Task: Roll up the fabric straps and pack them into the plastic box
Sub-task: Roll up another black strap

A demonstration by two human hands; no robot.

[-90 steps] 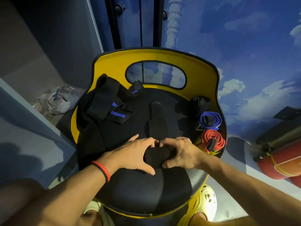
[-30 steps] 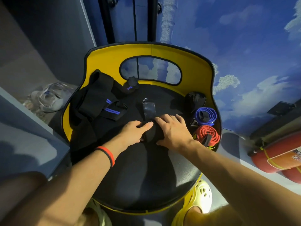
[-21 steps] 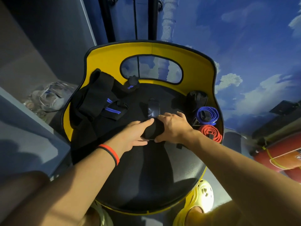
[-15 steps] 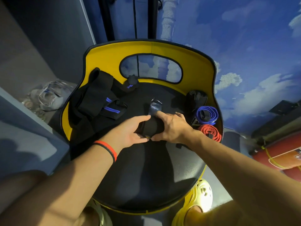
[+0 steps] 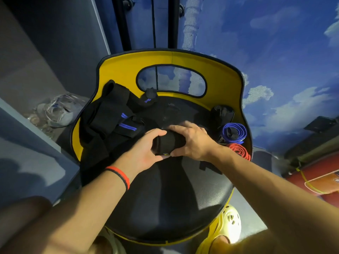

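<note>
On the black seat of the yellow-backed chair (image 5: 117,70) your work is laid out; a heap of unrolled black straps (image 5: 102,125), some with blue stripes, covers its left side and accounts for most of what remains.

Your left hand (image 5: 145,151) and right hand (image 5: 192,142) meet at the middle of the seat; both are curled round the black roll (image 5: 167,143), the left cupping its left end, the right lying over its top with the thumb beneath; neither hand is free.

Change noted: three seconds ago this strap lay stretched away across the seat with only its near end wound; half a second ago a short shiny tail showed beyond your fingers; that tail is now out of sight and the roll sits further up the seat; judged, the winding of this strap is all but finished and it wants securing before you let go, or it may spring loose.

Finished work lies at the right edge of the seat: a dark roll (image 5: 222,114), a blue roll (image 5: 233,132) and a red roll (image 5: 239,151), close together; the plastic box cannot be identified in view, so nothing can be confirmed as packed.
</note>
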